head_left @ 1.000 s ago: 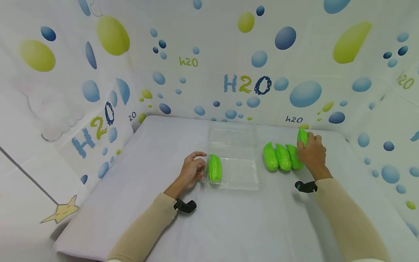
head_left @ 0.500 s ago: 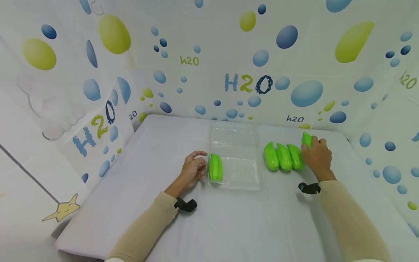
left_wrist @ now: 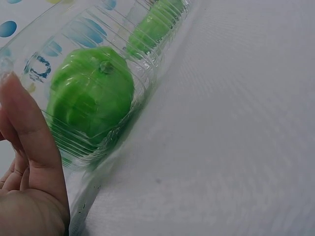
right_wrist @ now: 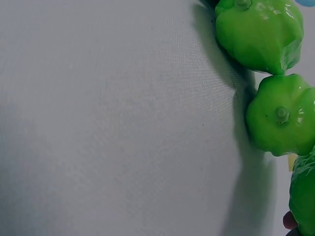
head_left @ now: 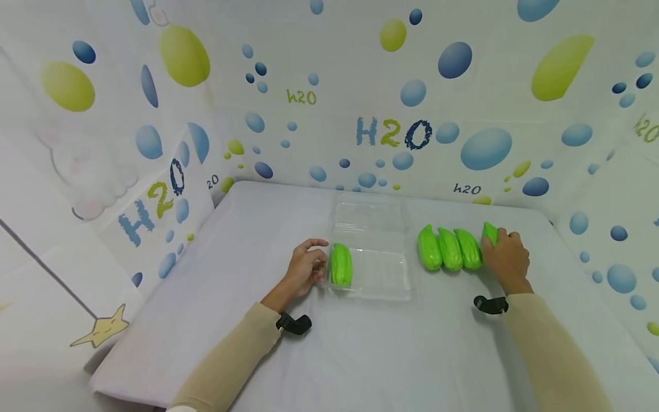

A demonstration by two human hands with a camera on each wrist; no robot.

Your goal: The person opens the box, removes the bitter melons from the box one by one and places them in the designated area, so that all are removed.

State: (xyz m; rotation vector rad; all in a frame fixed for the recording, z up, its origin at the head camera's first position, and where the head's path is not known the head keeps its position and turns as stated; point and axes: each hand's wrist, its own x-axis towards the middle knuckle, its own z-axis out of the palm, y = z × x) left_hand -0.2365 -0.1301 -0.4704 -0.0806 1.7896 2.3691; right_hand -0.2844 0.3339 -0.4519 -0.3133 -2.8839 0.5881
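Observation:
My right hand (head_left: pixel 507 260) grips a glossy green ribbed gourd (head_left: pixel 490 232) just right of a row of three similar gourds (head_left: pixel 450 250). In the right wrist view, the held gourd (right_wrist: pixel 304 196) shows at the right edge with a fingertip against it, and two row gourds (right_wrist: pixel 280 115) show their stem ends. The left hand (head_left: pixel 306 264) rests with bent, relaxed fingers against the left side of a clear plastic box (head_left: pixel 378 269). Inside, along that left wall, lies one gourd (head_left: pixel 341 266). From the left wrist, its stem end (left_wrist: pixel 91 96) shows through the ridged wall beside my thumb.
The box's clear hinged lid (head_left: pixel 368 216) lies folded back on the far side. A white cloth (head_left: pixel 360 355) covers the table. Behind it hangs a white curtain (head_left: pixel 340 63) printed with blue and green drops.
My right hand has moved right and nearer to me with its gourd, from behind the row's right end to beside it. The left hand and box have stayed in place.

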